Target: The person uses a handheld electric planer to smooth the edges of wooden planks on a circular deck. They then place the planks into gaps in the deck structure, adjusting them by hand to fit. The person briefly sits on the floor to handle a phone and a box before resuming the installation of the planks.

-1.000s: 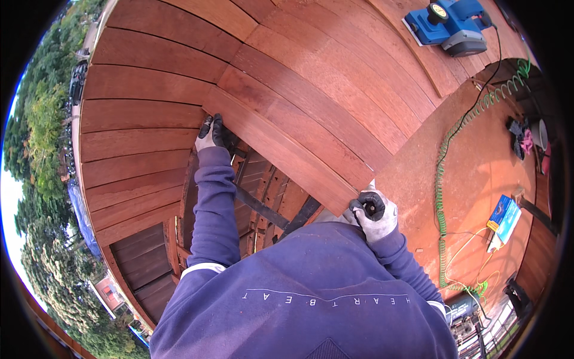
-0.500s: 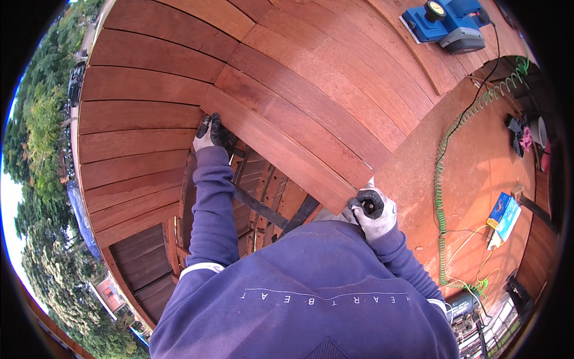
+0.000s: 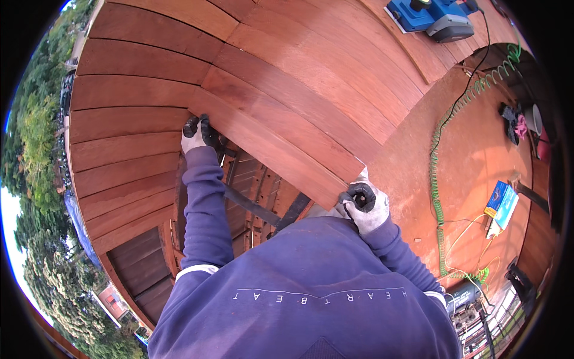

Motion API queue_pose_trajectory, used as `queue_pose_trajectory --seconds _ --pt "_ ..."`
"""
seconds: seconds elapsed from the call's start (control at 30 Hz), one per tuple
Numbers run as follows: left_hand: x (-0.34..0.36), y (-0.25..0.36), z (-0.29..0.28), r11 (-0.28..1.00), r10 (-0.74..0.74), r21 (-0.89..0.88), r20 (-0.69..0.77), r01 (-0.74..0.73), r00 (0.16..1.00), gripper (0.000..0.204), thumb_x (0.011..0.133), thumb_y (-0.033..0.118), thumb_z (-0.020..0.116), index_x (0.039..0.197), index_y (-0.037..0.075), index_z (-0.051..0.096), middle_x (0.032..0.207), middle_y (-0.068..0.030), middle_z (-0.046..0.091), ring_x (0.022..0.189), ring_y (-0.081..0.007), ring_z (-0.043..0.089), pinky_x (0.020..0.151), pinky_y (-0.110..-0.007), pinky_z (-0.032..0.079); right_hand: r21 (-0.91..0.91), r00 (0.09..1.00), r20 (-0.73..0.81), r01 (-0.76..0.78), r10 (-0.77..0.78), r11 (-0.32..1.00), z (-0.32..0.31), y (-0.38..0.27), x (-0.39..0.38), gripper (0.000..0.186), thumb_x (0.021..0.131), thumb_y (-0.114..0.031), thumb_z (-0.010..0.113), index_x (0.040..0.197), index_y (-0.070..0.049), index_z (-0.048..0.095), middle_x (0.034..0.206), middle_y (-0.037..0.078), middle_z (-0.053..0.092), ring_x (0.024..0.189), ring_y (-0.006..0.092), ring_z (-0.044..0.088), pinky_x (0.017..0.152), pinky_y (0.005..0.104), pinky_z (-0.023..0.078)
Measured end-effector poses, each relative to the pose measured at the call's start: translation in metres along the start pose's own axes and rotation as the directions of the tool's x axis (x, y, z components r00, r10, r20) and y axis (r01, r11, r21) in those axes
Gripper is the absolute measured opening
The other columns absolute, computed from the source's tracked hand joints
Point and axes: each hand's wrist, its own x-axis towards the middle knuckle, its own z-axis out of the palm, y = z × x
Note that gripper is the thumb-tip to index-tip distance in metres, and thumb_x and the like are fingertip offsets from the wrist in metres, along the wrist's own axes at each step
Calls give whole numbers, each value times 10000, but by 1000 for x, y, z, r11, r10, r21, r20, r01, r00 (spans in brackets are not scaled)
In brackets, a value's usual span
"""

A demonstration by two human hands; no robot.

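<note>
A long reddish-brown wooden plank (image 3: pixel 272 151) lies slantwise in front of me, along the edge of the laid boards (image 3: pixel 281 99). My left hand (image 3: pixel 197 134), in a grey glove with black fingertips, grips its far-left end with the fingers curled at the edge. At the near-right end, my right hand (image 3: pixel 366 206), gloved alike, is closed around the plank's corner, with thumb and forefinger making a ring. Below the plank, an opening shows dark frame bars (image 3: pixel 257 207) and lower slats. The undersides of both grips are hidden.
A blue electric planer (image 3: pixel 430 18) rests on boards at the far right. A coiled green air hose (image 3: pixel 436 179) crosses the brown sheet (image 3: pixel 400 173) on the right, near a blue-and-yellow box (image 3: pixel 501 200). Another opening (image 3: pixel 140 257) lies at lower left; trees stand beyond the left edge.
The view has shifted slightly, so the whole scene sits a little left and higher. Both hands keep their hold on the plank, which shows no clear movement against the boards.
</note>
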Motion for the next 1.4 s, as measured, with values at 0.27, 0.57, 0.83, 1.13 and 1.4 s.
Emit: queue_pose_trajectory --seconds 0.27,0.57,0.83,1.13,1.4 --pt "-61 45 7 475 432 572 511 -669 743 903 722 488 788 1415 42 420 1449 -233 387 1315 -390 398 1093 -461 344 84 999 33 -5 2 996 -2 -1 0 300 773 -90 719 1047 -6 631 898 83 656 815 167 624 758 284 509" --pt "-89 71 21 183 107 756 620 -628 777 1198 646 665 767 1499 6 243 1537 -262 242 1445 -401 194 1181 -439 232 45 998 25 61 -62 997 -1 8 2 306 773 -113 731 1044 -11 634 908 93 660 809 180 631 751 284 514" --pt "-87 68 23 173 130 765 607 -620 784 1132 644 594 806 1482 21 305 1530 -250 281 1422 -399 262 1164 -448 264 14 998 17 67 -68 998 1 10 2 431 705 -183 810 1072 -39 635 909 106 649 779 205 625 720 298 512" --pt "-88 75 25 179 38 785 596 -592 802 1211 648 671 762 1502 -2 228 1549 -249 230 1457 -386 171 1190 -417 218 -421 914 109 399 -392 814 -4 8 5 928 583 -491 857 1260 48 521 1006 219 632 838 320 668 750 380 547" --pt "-89 74 25 207 41 779 598 -592 801 1224 637 679 762 1502 -2 227 1553 -247 223 1458 -389 164 1192 -420 212 -497 868 105 468 -485 730 1 4 7 839 627 -500 838 1151 83 539 947 248 629 763 345 676 670 384 565"
